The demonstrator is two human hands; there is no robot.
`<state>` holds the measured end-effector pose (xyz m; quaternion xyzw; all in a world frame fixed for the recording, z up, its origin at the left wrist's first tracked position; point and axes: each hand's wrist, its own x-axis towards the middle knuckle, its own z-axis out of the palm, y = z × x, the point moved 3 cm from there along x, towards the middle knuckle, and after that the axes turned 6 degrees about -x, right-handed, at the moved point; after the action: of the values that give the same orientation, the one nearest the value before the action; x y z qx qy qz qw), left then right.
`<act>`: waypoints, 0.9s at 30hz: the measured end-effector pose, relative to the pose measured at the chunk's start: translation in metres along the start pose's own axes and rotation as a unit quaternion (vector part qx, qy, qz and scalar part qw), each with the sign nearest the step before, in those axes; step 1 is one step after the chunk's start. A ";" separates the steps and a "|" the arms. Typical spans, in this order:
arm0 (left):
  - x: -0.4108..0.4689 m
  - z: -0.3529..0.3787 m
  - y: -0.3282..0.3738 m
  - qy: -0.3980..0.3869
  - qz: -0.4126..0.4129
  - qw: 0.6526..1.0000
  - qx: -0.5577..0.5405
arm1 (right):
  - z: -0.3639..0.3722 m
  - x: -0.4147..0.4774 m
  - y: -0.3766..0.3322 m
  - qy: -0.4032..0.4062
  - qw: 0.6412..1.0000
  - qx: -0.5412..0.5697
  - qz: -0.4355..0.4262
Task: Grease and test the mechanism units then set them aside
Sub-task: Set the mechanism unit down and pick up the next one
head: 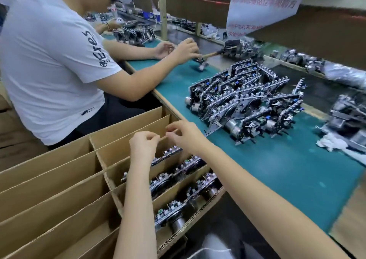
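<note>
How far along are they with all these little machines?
Partly done, it seems. Several mechanism units already stand in the slots of the cardboard box nearest the bench; most slots are empty. Now the left hand and right hand appear to pinch a cardboard divider, holding no unit. A large pile of units waits on the green mat.

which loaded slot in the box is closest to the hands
The farthest loaded one: its mechanism unit sits under the left hand and right hand, which pinch the divider behind it. The other loaded slots lie nearer the camera.
</note>
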<state>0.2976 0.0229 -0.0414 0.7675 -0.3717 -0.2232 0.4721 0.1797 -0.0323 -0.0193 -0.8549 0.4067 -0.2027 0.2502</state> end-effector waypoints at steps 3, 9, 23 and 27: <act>-0.010 0.027 0.045 -0.002 0.104 0.991 -0.080 | -0.053 -0.016 0.010 0.111 0.992 0.047 0.022; -0.040 0.114 0.126 -0.133 0.252 0.950 -0.127 | -0.137 -0.068 0.052 0.239 0.967 0.040 0.079; -0.072 0.171 0.132 -0.329 0.043 0.939 -0.086 | -0.172 -0.188 0.146 0.085 0.948 0.086 0.295; -0.118 0.201 0.127 -0.427 -0.277 0.747 -0.427 | -0.164 -0.209 0.148 0.096 0.929 0.285 0.218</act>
<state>0.0392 -0.0323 -0.0208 0.3792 -0.1716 -0.7842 0.4602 -0.1210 0.0106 -0.0070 -0.6145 0.5303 -0.3319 0.4807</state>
